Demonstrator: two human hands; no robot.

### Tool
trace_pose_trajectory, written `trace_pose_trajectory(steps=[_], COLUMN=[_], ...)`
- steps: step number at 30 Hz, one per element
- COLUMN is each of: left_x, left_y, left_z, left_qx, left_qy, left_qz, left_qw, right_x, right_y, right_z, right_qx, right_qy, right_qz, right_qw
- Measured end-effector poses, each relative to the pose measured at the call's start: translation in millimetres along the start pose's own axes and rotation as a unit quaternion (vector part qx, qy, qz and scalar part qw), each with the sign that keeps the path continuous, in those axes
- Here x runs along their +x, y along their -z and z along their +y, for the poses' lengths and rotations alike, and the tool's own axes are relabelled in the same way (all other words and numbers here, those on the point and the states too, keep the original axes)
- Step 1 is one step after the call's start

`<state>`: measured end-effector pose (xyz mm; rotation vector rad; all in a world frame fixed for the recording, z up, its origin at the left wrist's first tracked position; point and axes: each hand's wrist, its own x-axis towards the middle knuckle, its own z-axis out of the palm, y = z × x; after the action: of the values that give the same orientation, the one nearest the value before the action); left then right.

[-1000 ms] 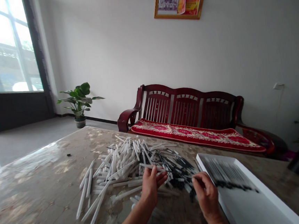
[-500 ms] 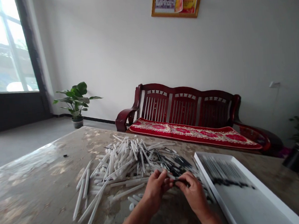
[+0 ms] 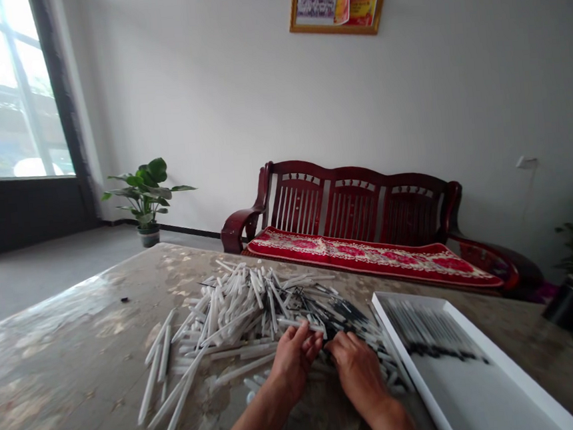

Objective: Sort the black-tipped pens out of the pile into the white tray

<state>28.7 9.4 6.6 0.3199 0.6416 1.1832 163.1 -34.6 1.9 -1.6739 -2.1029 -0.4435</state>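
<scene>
White plastic tubes [image 3: 234, 310] lay heaped at lower centre of the frame. Your right hand [image 3: 356, 368] had parted from your left hand [image 3: 293, 363] and dropped into the heap, while the left curled against one tube [image 3: 301, 323]; you could not tell either grip.

I have my left hand [image 3: 293, 363] curled, fingers up, and my right hand [image 3: 359, 369] just beside it, angled palm-down.

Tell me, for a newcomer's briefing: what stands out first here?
A heap of white pens fills the table's middle, left hand and right hand at its near edge. Behind, a red cushion on a wooden bench stands out against the wall; a white tray lies at right.
</scene>
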Motion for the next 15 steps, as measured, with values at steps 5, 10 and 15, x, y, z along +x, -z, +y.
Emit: trace_pose_trajectory(steps=[5,10,15], left_x=[0.4,-1.5,-2.0], left_y=[-1.0,-2.4,-2.7], left_z=[1.1,1.3,1.0], left_qx=[-0.005,0.000,0.001], left_qy=[-0.001,0.000,0.001], left_qz=[0.006,0.010,0.005], left_qw=[1.000,1.000,1.000], right_x=[-3.2,-5.3,-4.2], right_y=[-2.7,-7.8,-16.4], right_z=[-0.3,3.1,8.3], right_qx=[-0.016,0.003,0.211], right_qy=[0.011,-0.016,-0.089], right_qz=[0.013,0.012,0.105], right_qw=[1.000,1.000,0.968])
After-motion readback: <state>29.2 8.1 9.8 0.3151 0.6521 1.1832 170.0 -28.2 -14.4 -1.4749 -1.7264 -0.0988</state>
